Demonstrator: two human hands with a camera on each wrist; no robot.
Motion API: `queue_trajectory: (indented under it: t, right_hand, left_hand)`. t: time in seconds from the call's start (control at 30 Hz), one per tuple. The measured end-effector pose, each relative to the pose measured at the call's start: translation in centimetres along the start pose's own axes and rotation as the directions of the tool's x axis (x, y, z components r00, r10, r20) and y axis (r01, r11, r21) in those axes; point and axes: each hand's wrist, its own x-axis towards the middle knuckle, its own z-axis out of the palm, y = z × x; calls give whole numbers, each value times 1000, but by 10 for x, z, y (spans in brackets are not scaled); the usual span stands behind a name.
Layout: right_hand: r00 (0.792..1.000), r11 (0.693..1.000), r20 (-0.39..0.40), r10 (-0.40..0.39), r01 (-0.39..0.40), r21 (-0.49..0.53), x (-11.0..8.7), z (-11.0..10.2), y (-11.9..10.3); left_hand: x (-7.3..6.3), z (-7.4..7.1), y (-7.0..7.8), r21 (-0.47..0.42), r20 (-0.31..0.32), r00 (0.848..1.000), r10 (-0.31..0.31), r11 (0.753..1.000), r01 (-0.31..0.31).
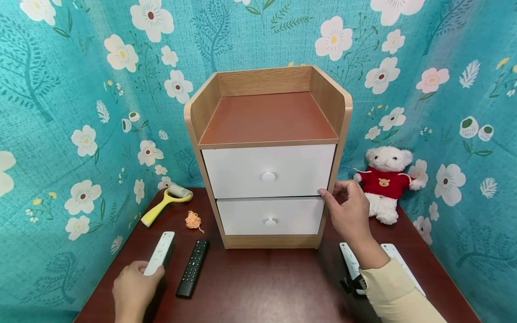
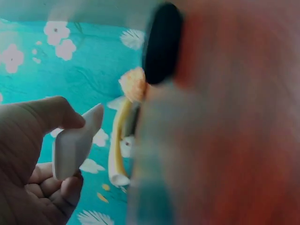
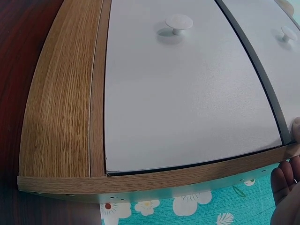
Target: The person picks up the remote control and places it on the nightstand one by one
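My left hand (image 1: 135,287) holds a white remote control (image 1: 160,253) by its near end, thumb on one side and fingers on the other. In the left wrist view the remote (image 2: 72,152) appears side-on between thumb and fingers. At the table's middle stands a wood-look cabinet (image 1: 272,242) with two white drawers, the upper drawer (image 1: 242,172) and the lower drawer (image 1: 246,215), both closed. My right hand (image 1: 350,208) grips the cabinet's right edge, its thumb on the front near the gap between the drawers and its fingers by the outer side.
A black remote (image 1: 193,268) lies right of my left hand. Behind are an orange yarn bundle (image 1: 193,220) and a yellow-handled lint roller (image 1: 161,206). Two white remotes, one (image 1: 401,264) farther right, lie under my right forearm. A teddy bear (image 1: 385,184) sits against the flowered curtain (image 1: 464,148).
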Motion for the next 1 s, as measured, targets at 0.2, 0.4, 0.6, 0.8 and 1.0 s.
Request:
queue_trajectory:
  t: [0.2, 0.4, 0.6, 0.8, 1.0]
  right_hand:
    - [1000, 1000, -5, -2, 2, 5, 0, 0, 0]
    - [1000, 1000, -2, 4, -4, 9, -1, 0, -2]
    - [1000, 1000, -8, 11, -11, 3, -2, 0, -2]
    - [1000, 1000, -12, 9, -9, 4, -2, 0, -2]
    - [1000, 1000, -6, 9, -9, 8, -3, 0, -1]
  left_hand:
    - [-11, -16, 28, -126, -179, 983, 27, 991, -50]
    - [-27, -36, 59, -216, -391, 916, 88, 959, -184]
    - [-47, -66, 93, -259, -499, 858, 122, 924, -281]
    - [-66, -95, 127, -290, -596, 781, 189, 856, -429]
    - [-79, -119, 160, -313, -633, 727, 265, 772, -554]
